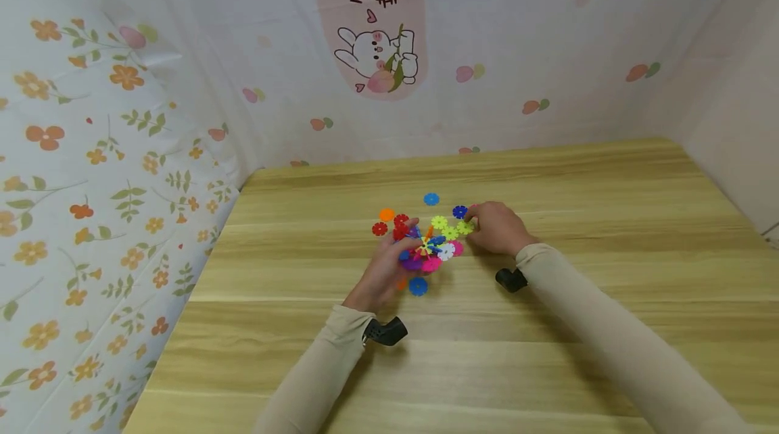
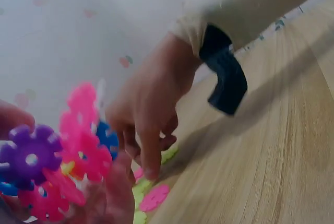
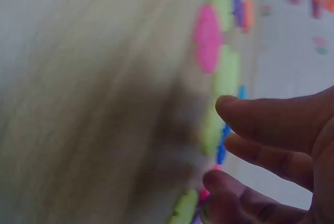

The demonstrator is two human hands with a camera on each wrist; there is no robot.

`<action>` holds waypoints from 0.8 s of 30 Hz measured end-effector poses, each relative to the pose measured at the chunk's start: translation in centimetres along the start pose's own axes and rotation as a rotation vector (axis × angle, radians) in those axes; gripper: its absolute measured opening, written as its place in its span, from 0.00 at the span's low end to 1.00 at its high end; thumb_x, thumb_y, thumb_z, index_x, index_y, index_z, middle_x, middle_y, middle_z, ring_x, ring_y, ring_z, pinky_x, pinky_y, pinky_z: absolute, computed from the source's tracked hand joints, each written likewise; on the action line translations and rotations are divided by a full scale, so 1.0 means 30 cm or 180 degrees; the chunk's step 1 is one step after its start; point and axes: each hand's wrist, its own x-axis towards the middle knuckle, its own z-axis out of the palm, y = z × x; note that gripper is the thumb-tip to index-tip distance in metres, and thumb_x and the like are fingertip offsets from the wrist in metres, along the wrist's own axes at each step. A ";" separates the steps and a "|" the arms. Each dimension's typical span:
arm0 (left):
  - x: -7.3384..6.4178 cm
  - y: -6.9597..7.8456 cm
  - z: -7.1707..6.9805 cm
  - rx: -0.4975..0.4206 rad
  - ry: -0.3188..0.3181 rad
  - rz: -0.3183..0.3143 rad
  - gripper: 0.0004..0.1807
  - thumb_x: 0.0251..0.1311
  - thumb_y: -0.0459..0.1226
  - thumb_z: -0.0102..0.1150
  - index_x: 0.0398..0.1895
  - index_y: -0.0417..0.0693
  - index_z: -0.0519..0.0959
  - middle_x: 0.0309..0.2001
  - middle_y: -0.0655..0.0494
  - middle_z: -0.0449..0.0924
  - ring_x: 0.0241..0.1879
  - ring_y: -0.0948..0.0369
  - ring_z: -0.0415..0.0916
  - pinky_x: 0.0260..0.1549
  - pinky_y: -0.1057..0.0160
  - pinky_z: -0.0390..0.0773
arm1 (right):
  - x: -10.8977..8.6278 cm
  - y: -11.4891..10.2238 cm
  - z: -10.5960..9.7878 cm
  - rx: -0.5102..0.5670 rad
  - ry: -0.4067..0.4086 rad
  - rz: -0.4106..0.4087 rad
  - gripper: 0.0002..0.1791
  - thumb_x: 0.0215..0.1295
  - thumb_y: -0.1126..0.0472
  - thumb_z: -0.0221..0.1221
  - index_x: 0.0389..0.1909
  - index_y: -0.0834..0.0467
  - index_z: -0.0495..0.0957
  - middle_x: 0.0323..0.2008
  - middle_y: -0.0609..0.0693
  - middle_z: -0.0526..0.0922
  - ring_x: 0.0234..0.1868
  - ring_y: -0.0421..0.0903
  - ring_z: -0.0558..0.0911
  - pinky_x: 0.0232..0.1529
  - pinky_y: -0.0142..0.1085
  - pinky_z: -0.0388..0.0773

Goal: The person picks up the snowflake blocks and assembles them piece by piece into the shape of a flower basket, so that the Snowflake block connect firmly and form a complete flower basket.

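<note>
My left hand [image 1: 383,272] grips a cluster of interlocking snowflake discs [image 1: 426,245], with pink, purple, blue, orange and yellow pieces. In the left wrist view, a purple disc [image 2: 32,158] and pink discs [image 2: 88,156] of that cluster show up close. To the right, my right hand [image 1: 498,228] reaches down to the loose discs, its fingertips beside a yellow-green disc [image 1: 464,227]. The right wrist view shows its thumb and fingers apart, nothing between them, over a row of yellow-green discs [image 3: 226,72] and a pink disc [image 3: 207,38].
Loose discs lie around the hands on the wooden table [image 1: 487,366]: a light blue disc [image 1: 431,199], a dark blue disc [image 1: 459,211], an orange disc [image 1: 387,215], a red disc [image 1: 380,228] and a blue disc [image 1: 418,286]. Behind the table hangs a printed curtain [image 1: 517,35].
</note>
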 end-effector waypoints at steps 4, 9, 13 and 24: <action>-0.003 -0.002 0.010 -0.0062 -0.0082 0.0018 0.25 0.64 0.34 0.48 0.65 0.47 0.62 0.58 0.41 0.64 0.48 0.50 0.73 0.42 0.53 0.77 | 0.011 -0.009 0.019 -0.0237 0.0011 0.0081 0.15 0.52 0.61 0.65 0.41 0.61 0.81 0.42 0.59 0.78 0.42 0.55 0.76 0.40 0.50 0.76; -0.008 -0.003 0.010 -0.0100 -0.0064 0.0043 0.23 0.65 0.34 0.47 0.64 0.46 0.64 0.57 0.42 0.65 0.52 0.49 0.71 0.42 0.54 0.78 | 0.012 -0.027 0.015 -0.0148 -0.0075 0.0005 0.11 0.47 0.69 0.65 0.35 0.63 0.79 0.35 0.56 0.77 0.34 0.51 0.74 0.35 0.45 0.76; -0.008 0.000 0.014 -0.0240 -0.0111 0.0054 0.24 0.65 0.33 0.45 0.64 0.41 0.63 0.59 0.42 0.64 0.54 0.48 0.69 0.44 0.52 0.76 | 0.012 -0.032 0.010 0.0013 -0.0202 -0.0039 0.16 0.44 0.74 0.62 0.38 0.65 0.77 0.33 0.55 0.77 0.34 0.51 0.74 0.36 0.43 0.75; -0.010 0.000 0.011 -0.0520 -0.0006 -0.0058 0.22 0.65 0.31 0.44 0.63 0.40 0.65 0.60 0.41 0.64 0.57 0.46 0.67 0.49 0.47 0.72 | -0.028 0.004 -0.009 0.0432 -0.0340 -0.0235 0.06 0.51 0.70 0.64 0.26 0.59 0.76 0.25 0.48 0.75 0.28 0.46 0.71 0.32 0.39 0.69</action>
